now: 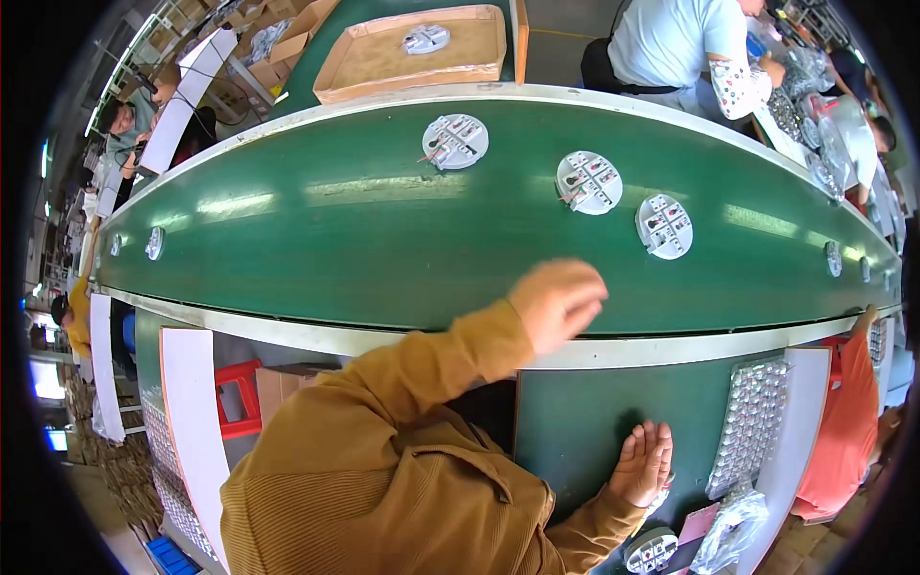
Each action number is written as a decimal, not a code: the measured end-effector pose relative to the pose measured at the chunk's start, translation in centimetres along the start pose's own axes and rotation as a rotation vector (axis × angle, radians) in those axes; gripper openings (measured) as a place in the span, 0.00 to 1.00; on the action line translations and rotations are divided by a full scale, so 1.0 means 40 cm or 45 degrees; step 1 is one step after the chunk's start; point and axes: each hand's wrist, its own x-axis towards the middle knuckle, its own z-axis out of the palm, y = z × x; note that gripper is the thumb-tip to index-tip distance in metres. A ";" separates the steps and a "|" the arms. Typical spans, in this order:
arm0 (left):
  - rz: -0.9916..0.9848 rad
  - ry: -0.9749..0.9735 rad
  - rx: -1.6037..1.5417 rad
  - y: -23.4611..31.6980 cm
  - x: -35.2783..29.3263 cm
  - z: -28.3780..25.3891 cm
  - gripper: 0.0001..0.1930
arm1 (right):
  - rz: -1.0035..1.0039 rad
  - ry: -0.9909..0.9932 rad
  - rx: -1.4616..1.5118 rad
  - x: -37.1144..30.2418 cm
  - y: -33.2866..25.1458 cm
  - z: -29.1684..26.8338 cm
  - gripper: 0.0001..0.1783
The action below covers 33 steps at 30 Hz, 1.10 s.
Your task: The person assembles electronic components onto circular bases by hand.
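My left hand (560, 305) is over the near edge of the green conveyor belt (383, 259); it is slightly blurred, its fingers loosely bent with nothing visible in them. Ahead of it on the belt lie round whitish units with small electrical parts: one unit (664, 227) nearest, another unit (589, 182) beyond it, and a third unit (455, 142) farther left. My right hand (644, 463) is at the green side table (575, 412), fingers stretched out. Beside its wrist something whitish is partly hidden. Another round unit (652, 552) lies just below that hand.
A tray of many small shiny parts (749, 422) and a clear plastic bag (733, 532) lie on the table's right. Across the belt stands a shallow cardboard box (412, 62) with one unit inside. Co-workers sit beyond the belt and at right. A red stool (238, 398) stands left.
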 end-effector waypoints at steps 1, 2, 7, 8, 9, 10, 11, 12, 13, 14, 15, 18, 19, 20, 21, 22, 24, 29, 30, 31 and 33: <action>-0.079 0.088 0.086 -0.021 0.028 -0.027 0.14 | -0.007 0.004 -0.006 0.000 -0.007 -0.004 0.24; -0.044 0.166 0.215 -0.030 0.073 -0.042 0.16 | -0.013 -0.003 -0.011 0.009 -0.014 -0.002 0.24; 0.186 -0.283 0.536 -0.013 0.224 0.015 0.13 | -0.016 -0.053 0.022 0.026 -0.030 0.004 0.23; 0.145 -0.263 0.521 -0.010 0.235 0.046 0.13 | -0.037 -0.047 -0.021 0.019 -0.025 0.000 0.23; 0.103 -0.240 0.509 -0.013 0.264 0.090 0.13 | -0.058 -0.045 -0.064 0.017 -0.017 -0.006 0.23; 0.065 -0.221 0.496 -0.007 0.255 0.114 0.13 | -0.080 -0.038 -0.102 0.012 -0.002 -0.005 0.23; 0.023 -0.202 0.485 -0.015 0.305 0.168 0.14 | -0.100 -0.033 -0.140 0.011 0.007 -0.004 0.22; -0.032 -0.189 0.475 -0.025 0.338 0.214 0.14 | -0.098 -0.039 -0.137 0.011 0.014 0.001 0.22; -0.090 -0.175 0.468 -0.035 0.358 0.256 0.14 | -0.087 -0.029 -0.127 0.010 0.021 0.006 0.22; -0.140 -0.171 0.452 -0.040 0.371 0.305 0.14 | -0.083 -0.006 -0.115 0.007 0.019 0.002 0.22; -0.194 -0.155 0.437 -0.032 0.377 0.345 0.15 | -0.077 0.007 -0.109 0.008 0.011 -0.001 0.22; -0.175 -0.096 0.385 -0.014 0.319 0.382 0.14 | -0.072 0.028 -0.077 0.014 -0.004 -0.009 0.22; -0.094 -0.065 0.302 0.015 0.264 0.344 0.14 | -0.072 0.024 -0.051 0.018 -0.004 -0.007 0.21; -0.017 -0.036 0.219 0.038 0.203 0.305 0.13 | -0.071 0.021 -0.024 0.022 -0.005 -0.007 0.21; -0.058 -0.161 0.056 0.049 0.139 0.253 0.13 | -0.058 0.001 0.003 0.023 -0.006 -0.004 0.21; -0.056 -0.202 0.008 0.068 0.082 0.206 0.12 | -0.043 -0.006 0.009 0.026 -0.007 -0.006 0.21; -0.070 -0.243 -0.029 0.096 0.002 0.165 0.11 | -0.035 0.003 0.046 0.030 -0.017 -0.018 0.21; -0.019 -0.048 0.127 0.122 -0.030 0.163 0.09 | -0.001 0.018 0.057 0.046 -0.040 -0.028 0.21; 0.031 -0.072 0.127 0.126 -0.011 0.187 0.09 | -0.041 0.063 0.041 0.037 -0.051 -0.024 0.21; 0.091 -0.100 0.113 0.131 0.009 0.217 0.09 | -0.094 0.120 0.022 0.026 -0.065 -0.020 0.21; 0.073 -0.219 0.165 0.112 0.001 0.192 0.10 | -0.090 0.066 0.033 0.025 -0.029 -0.006 0.20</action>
